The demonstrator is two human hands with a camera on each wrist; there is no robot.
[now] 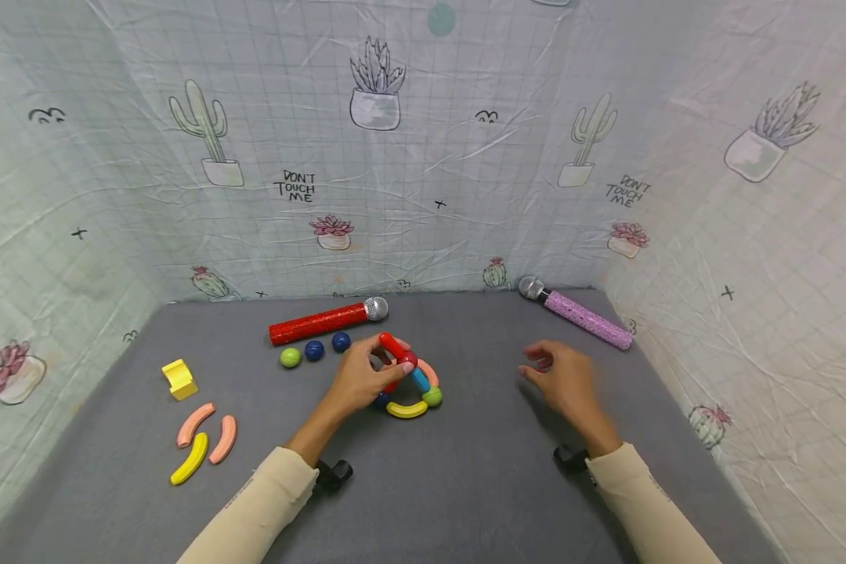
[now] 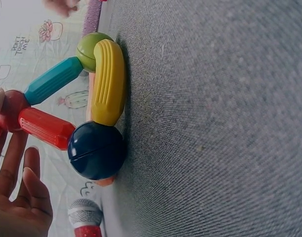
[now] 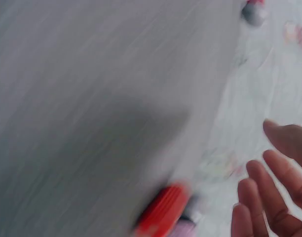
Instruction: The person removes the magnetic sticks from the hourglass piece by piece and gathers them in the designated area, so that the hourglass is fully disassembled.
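My left hand point(image 1: 366, 376) pinches the red ball point(image 1: 410, 359) at the top of a small frame of building rods and balls. From that ball a red rod point(image 1: 392, 345) sticks up, while a blue rod point(image 1: 420, 381) and another red rod point(image 2: 46, 128) slope down. At the base, a curved yellow rod point(image 1: 406, 410) joins a green ball point(image 1: 432, 396) to a dark blue ball point(image 2: 96, 150); a curved pink rod point(image 1: 429, 372) lies behind. My right hand point(image 1: 564, 380) is over the table at the right, fingers loosely bent and holding nothing.
A red microphone point(image 1: 324, 321) lies behind the left hand, beside a loose green ball point(image 1: 291, 357) and two blue balls point(image 1: 314, 350). A purple microphone point(image 1: 585, 317) lies back right. Curved rods point(image 1: 190, 458) and a yellow block point(image 1: 179, 380) lie left. A blurred red piece point(image 3: 163, 210) shows low in the right wrist view.
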